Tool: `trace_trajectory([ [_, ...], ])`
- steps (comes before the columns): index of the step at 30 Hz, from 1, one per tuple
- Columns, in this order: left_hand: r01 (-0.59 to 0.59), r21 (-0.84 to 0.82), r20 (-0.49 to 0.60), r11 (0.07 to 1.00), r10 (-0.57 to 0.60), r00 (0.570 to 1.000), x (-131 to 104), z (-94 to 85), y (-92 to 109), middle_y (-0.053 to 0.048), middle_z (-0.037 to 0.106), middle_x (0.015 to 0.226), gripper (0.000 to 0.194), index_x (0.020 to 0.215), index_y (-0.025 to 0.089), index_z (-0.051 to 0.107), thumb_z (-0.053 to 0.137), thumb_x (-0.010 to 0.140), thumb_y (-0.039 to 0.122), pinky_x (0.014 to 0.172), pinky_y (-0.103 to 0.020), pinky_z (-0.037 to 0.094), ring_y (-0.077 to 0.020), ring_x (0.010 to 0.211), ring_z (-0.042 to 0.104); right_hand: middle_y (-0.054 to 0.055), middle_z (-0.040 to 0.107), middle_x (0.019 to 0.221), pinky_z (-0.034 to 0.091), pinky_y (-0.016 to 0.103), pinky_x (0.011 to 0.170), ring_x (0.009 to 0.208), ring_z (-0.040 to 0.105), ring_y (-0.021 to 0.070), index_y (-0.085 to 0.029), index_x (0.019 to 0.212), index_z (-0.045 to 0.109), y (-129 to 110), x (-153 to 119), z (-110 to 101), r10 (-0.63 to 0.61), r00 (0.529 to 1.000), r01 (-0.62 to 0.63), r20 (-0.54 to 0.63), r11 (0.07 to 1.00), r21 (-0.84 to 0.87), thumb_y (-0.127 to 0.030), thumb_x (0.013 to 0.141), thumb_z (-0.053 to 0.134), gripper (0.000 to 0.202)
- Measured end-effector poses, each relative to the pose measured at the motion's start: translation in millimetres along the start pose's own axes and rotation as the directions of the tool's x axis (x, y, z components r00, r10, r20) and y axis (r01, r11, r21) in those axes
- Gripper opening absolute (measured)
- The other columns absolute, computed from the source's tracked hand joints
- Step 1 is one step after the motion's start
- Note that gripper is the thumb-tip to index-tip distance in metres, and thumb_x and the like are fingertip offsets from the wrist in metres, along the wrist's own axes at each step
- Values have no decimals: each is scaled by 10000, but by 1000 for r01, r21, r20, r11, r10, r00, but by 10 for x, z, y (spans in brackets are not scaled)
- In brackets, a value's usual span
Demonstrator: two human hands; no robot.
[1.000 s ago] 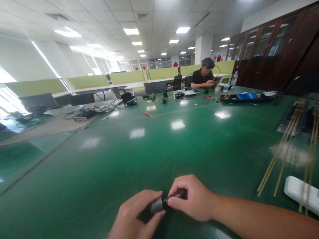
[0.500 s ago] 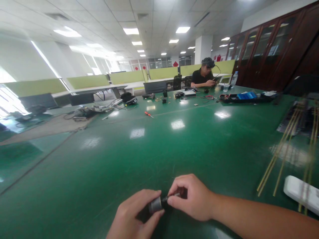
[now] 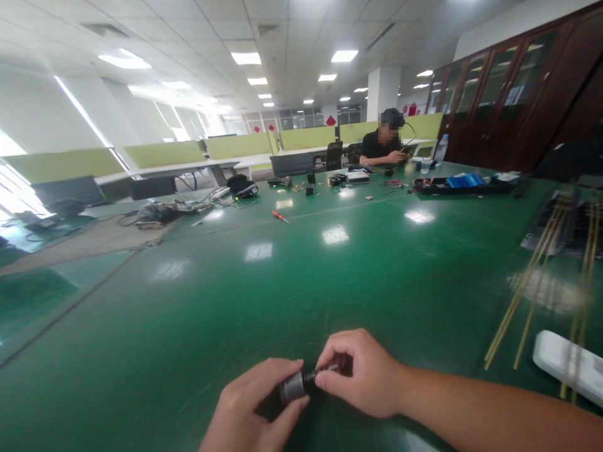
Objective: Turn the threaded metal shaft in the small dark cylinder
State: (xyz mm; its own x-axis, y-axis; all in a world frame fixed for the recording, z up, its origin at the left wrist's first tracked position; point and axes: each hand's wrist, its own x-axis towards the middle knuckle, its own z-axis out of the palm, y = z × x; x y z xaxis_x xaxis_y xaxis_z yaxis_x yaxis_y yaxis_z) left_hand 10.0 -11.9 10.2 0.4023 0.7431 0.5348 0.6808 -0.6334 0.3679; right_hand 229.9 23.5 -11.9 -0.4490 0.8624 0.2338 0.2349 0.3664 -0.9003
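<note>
Head view: barely any change vs 1 s back. Left hand [image 3: 247,411] grip still pinched on grey cylinder [image 3: 293,387], low centre just above worktop [image 3: 235,295]; right hand [image 3: 365,375] grip still closed on the thin black piece [image 3: 315,376] at its end. Hands sit a touch lower in frame, so prob. camera shift; fitting work looks mid-step, not finished.

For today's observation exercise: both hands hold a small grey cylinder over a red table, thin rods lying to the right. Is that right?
Not quite: the head view shows a green table, not red. The left hand and right hand do hold the small grey cylinder, with the thin rods to the right.
</note>
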Motion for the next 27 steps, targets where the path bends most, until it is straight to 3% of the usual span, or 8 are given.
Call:
trace_trajectory([
  [27, 15, 6, 6, 1000, -15, 1000, -9, -4, -17, 36, 744, 944, 240, 1087, 305, 682, 707, 849, 301, 741, -167, 598, -133, 815, 726, -12, 645, 659, 404, 216, 571, 598, 561, 119, -168, 774, 732, -4, -1, -12, -15, 1000, 15, -5, 1000, -18, -263, 754, 747, 98],
])
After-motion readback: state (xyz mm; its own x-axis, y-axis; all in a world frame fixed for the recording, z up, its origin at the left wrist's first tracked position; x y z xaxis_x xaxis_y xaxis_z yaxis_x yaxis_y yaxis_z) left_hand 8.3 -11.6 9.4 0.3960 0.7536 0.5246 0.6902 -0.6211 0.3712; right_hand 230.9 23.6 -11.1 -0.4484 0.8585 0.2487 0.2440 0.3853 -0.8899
